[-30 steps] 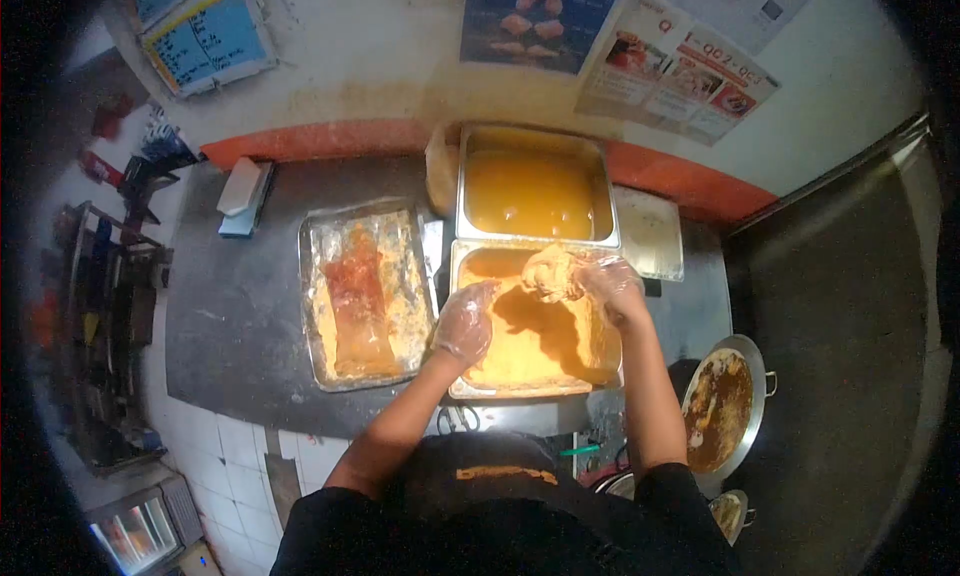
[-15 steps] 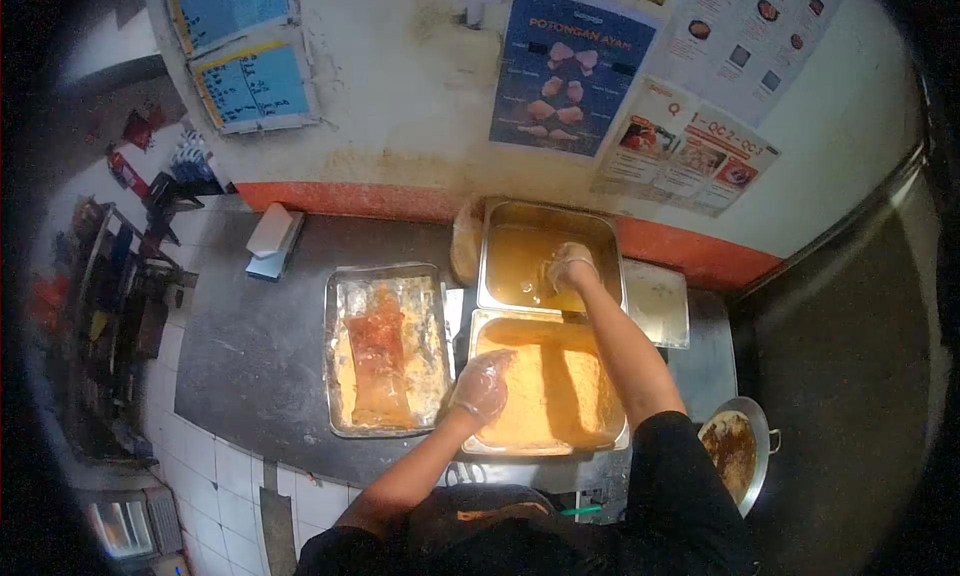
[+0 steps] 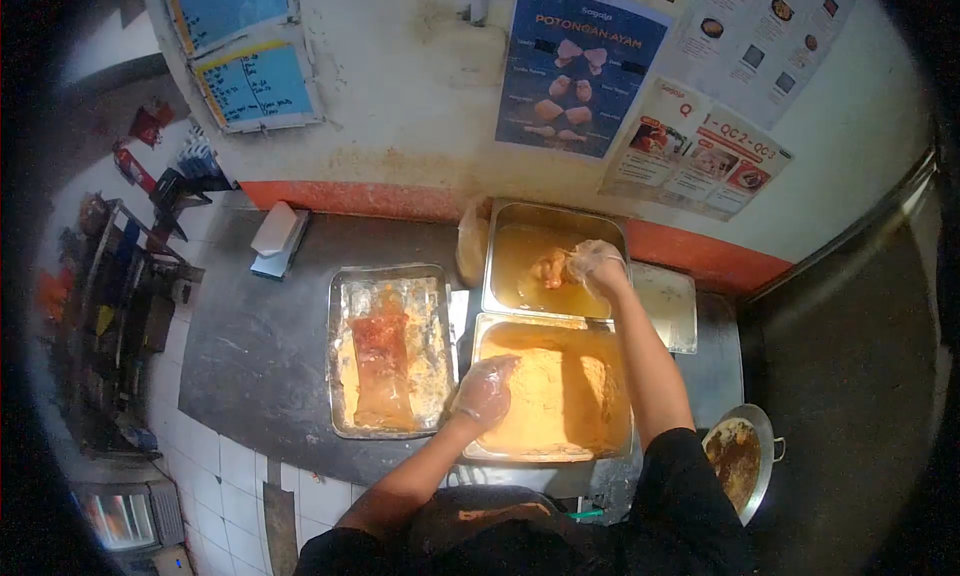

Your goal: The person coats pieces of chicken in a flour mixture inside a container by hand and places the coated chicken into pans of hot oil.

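Observation:
My right hand (image 3: 598, 264), in a clear plastic glove, grips a wet orange-brown piece of chicken (image 3: 552, 269) over the steel pan of cloudy yellowish liquid (image 3: 512, 288). My left hand (image 3: 484, 390), gloved the same way, rests at the left rim of the pan of pale yellow flour (image 3: 545, 406). Its fingers are stretched out toward the flour and hold nothing that I can see. Left of it lies a flour-smeared metal tray (image 3: 335, 376) with a reddish-brown flat slab (image 3: 382, 371) on it, whose kind I cannot make out.
A clear plastic bag or container (image 3: 472, 244) stands beside the liquid pan. To the right are a pale-topped container (image 3: 668, 306) and a wide wok of dark oil (image 3: 738, 461). White boxes (image 3: 278, 238) sit on the dark counter (image 3: 250, 346) at the back left, against the wall.
My right hand has risen from the liquid and shifted slightly right, with the chicken piece now showing in its fingers. My left hand stays by the flour pan.

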Motion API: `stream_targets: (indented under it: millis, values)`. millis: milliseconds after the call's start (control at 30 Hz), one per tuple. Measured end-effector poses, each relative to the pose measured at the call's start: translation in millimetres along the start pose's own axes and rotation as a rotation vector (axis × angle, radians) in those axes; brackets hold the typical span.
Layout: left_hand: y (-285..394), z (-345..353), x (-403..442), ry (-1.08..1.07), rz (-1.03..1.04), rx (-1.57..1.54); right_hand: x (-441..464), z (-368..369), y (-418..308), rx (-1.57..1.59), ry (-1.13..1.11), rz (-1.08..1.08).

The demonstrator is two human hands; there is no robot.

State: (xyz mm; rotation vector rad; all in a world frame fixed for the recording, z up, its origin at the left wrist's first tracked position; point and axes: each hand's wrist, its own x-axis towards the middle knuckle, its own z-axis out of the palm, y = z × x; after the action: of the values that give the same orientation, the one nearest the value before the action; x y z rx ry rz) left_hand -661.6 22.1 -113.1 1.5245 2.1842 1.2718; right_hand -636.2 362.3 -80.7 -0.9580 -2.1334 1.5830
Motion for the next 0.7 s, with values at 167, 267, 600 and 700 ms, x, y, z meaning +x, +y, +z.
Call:
stream_targets:
  millis: [167,267,600,700]
  values:
    - [-13.0,9.5,-2.4,-0.011,0.076,0.060,-5.6,-14.8,8.6,0.071,-0.012,-0.084]
    - [-12.8,8.7,-2.7,-0.018,0.079,0.053,-11.5,-11.2,10.4,0.236,0.014,-0.104]
    - [0.1,-2.3,1.0,0.008,-0.046,-0.075,-143.9,-7.2,-63.1,0.458,-0.019,0.075]
    - [-3.9,1.0,0.3,0.162,0.050,0.005,-175.7,5.2,-26.7,0.048,-0.184,0.033]
